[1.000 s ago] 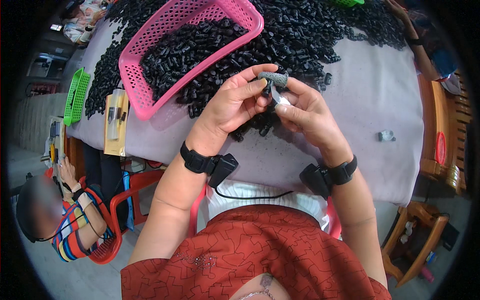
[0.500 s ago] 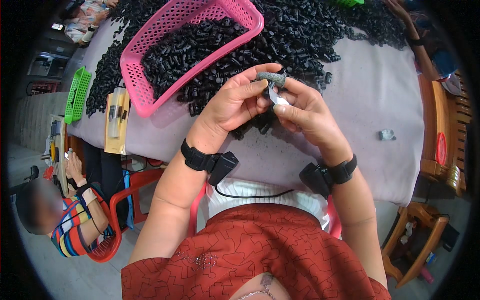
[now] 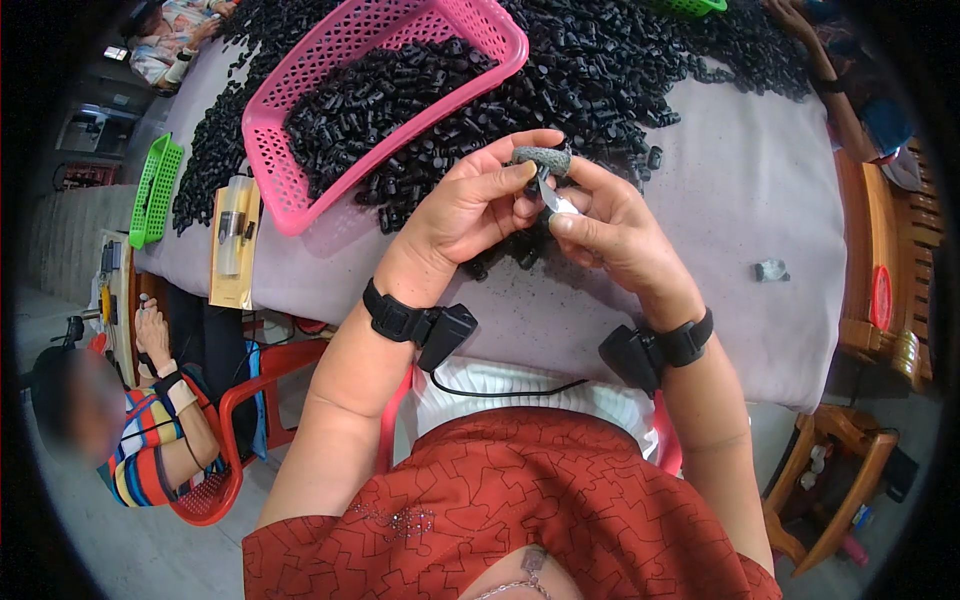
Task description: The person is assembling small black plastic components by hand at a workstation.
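My left hand (image 3: 478,198) pinches a small black plastic part (image 3: 541,173) between thumb and fingers. Most of that part is hidden. My right hand (image 3: 612,225) is closed round a small knife, whose silver blade (image 3: 556,200) touches or nearly touches the black part. A grey speckled finger cover (image 3: 541,158) appears to sit on my right index finger, across the top of the part. Just beyond my hands lies a large heap of similar black plastic parts (image 3: 590,90).
A pink perforated basket (image 3: 385,143) lies tilted among the parts. To its left are a clear tube on a yellow card (image 3: 231,280) and a green basket (image 3: 155,190). A small grey piece (image 3: 771,270) lies on the cloth-covered table (image 3: 740,200). Other people sit around it.
The knife blade has turned slightly in my right hand and shows a narrower face. My left hand stays nearly still. The person at the left has shifted a little.
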